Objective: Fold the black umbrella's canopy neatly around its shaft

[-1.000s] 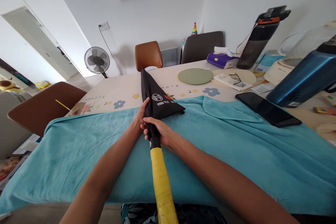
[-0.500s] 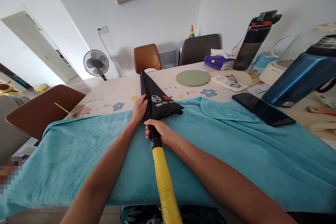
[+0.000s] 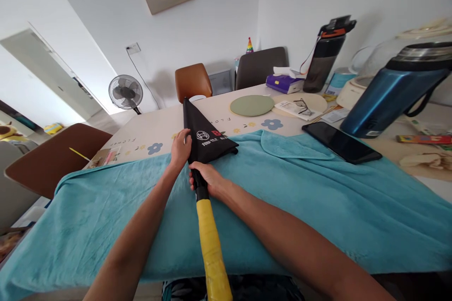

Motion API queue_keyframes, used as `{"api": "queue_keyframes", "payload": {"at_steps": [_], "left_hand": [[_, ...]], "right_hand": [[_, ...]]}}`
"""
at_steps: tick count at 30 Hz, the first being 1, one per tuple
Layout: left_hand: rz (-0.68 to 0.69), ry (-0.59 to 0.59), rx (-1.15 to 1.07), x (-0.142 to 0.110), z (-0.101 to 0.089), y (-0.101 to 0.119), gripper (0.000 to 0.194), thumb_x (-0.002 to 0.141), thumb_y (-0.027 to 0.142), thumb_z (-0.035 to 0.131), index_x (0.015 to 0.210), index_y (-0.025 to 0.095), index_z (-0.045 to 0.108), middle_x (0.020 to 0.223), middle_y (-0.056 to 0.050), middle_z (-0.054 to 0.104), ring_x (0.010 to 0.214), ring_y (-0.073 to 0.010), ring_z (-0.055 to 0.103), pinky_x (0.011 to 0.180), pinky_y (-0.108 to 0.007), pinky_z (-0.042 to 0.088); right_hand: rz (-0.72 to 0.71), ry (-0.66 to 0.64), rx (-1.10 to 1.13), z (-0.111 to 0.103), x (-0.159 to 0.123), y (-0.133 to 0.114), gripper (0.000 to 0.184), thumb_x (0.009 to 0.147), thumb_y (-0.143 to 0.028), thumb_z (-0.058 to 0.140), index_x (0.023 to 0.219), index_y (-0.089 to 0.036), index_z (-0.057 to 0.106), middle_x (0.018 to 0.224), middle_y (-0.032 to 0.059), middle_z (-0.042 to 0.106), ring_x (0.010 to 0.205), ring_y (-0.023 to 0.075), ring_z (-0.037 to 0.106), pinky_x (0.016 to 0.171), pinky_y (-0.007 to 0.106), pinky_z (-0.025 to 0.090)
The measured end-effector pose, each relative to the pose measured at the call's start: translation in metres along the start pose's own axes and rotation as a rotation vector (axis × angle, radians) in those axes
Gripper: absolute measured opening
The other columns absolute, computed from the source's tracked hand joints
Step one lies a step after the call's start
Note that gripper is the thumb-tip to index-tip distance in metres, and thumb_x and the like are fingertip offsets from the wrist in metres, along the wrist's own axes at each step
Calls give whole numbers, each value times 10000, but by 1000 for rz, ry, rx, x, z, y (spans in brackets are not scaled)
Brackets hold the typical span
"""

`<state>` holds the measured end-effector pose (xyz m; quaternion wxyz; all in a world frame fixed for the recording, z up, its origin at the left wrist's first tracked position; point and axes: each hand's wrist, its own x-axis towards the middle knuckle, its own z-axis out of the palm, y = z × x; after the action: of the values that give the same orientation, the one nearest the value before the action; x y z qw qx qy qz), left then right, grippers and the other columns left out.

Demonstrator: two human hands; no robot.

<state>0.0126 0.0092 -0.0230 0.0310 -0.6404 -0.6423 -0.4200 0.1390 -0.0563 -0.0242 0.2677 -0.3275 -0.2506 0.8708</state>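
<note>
A black umbrella [image 3: 208, 143] with white and red printing lies with its tip pointing away from me, its folded cloth spread in a flap to the right. Its handle, wrapped in yellow, runs down toward my lap. My right hand [image 3: 206, 178] is closed around the lower end of the black cloth, just above the handle. Farther up, my left hand [image 3: 181, 147] holds the left edge of the cloth with bent fingers, its fingertips partly hidden. Beneath both hands a teal blanket [image 3: 282, 202] covers the near part of the table [image 3: 165, 124].
To the right are a black phone [image 3: 341, 142], a blue flask [image 3: 391, 94], a dark water bottle [image 3: 323, 59], glasses [image 3: 302, 106] and a purple tissue pack [image 3: 282, 83]. A green round mat [image 3: 252, 105] lies beyond the umbrella. Chairs and a fan [image 3: 125, 92] stand around the table.
The view has shifted a little, so most things appear farther left. My left hand has moved slightly along the left edge of the cloth; my right hand keeps its grip.
</note>
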Motion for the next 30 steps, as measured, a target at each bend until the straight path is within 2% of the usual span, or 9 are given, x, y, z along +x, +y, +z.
{"api": "queue_keyframes", "payload": {"at_steps": [1, 3, 7, 10, 13, 16, 21, 26, 30], "left_hand": [[53, -8, 25, 4, -1, 11, 306, 800, 208, 411, 1044, 183, 594, 1091, -64, 599, 1061, -207, 498, 948, -357, 365], [201, -133, 68, 13, 2, 32, 301, 802, 194, 405, 1020, 204, 612, 1081, -39, 607, 1048, -193, 500, 939, -331, 369], [473, -606, 169, 35, 24, 64, 360, 804, 164, 363, 1055, 239, 612, 1187, 2, 559, 1106, -184, 462, 936, -318, 357], [555, -899, 257, 47, 44, 72, 423, 750, 108, 375, 1072, 265, 599, 1219, 18, 535, 1127, -190, 441, 937, -330, 340], [525, -1024, 275, 53, 54, 73, 382, 707, 131, 429, 1015, 253, 621, 1082, -7, 608, 998, -184, 515, 869, -306, 377], [424, -957, 196, 56, 55, 75, 250, 691, 222, 497, 893, 214, 643, 922, -23, 636, 815, -165, 557, 735, -270, 421], [282, -597, 53, 56, 33, 82, 169, 685, 207, 497, 820, 186, 595, 705, 1, 592, 629, -121, 536, 627, -247, 421], [38, -427, -334, 54, -14, 77, 276, 716, 125, 398, 972, 186, 483, 574, 46, 513, 425, -82, 474, 474, -219, 417], [11, -367, -449, 43, -56, 50, 344, 629, 79, 447, 936, 181, 566, 688, 12, 568, 505, -101, 527, 512, -246, 468]], "right_hand": [[-9, 7, -7, 0, 0, 0, 81, 729, -167, 511, 667, -139, 467, 469, -30, 476, 370, 94, 460, 342, 223, 413], [-24, 15, -14, 1, -1, -1, 55, 725, -146, 506, 683, -143, 470, 464, -35, 469, 369, 96, 458, 339, 224, 411], [-31, 20, 1, 2, -3, -1, 63, 723, -122, 499, 680, -152, 464, 454, -42, 456, 370, 100, 455, 341, 231, 414], [-32, 8, 12, 1, -2, 0, 81, 727, -130, 504, 667, -155, 456, 450, -40, 453, 369, 105, 452, 338, 238, 412], [-40, 9, 12, 0, 0, 1, 68, 719, -132, 508, 676, -156, 461, 451, -38, 462, 370, 109, 455, 338, 242, 413], [-36, 12, 19, 0, 1, 1, 60, 713, -128, 506, 681, -155, 464, 449, -39, 463, 371, 110, 459, 337, 237, 410], [-16, 9, 32, -1, 1, 1, 69, 709, -147, 530, 673, -145, 471, 457, -37, 469, 366, 105, 454, 335, 244, 416], [15, -12, 52, -3, 0, -1, 89, 714, -176, 555, 676, -138, 483, 485, -27, 490, 378, 103, 467, 333, 241, 418], [25, -41, 53, -4, -1, -3, 95, 731, -191, 555, 688, -138, 490, 496, -25, 495, 378, 102, 471, 333, 242, 416]]}}
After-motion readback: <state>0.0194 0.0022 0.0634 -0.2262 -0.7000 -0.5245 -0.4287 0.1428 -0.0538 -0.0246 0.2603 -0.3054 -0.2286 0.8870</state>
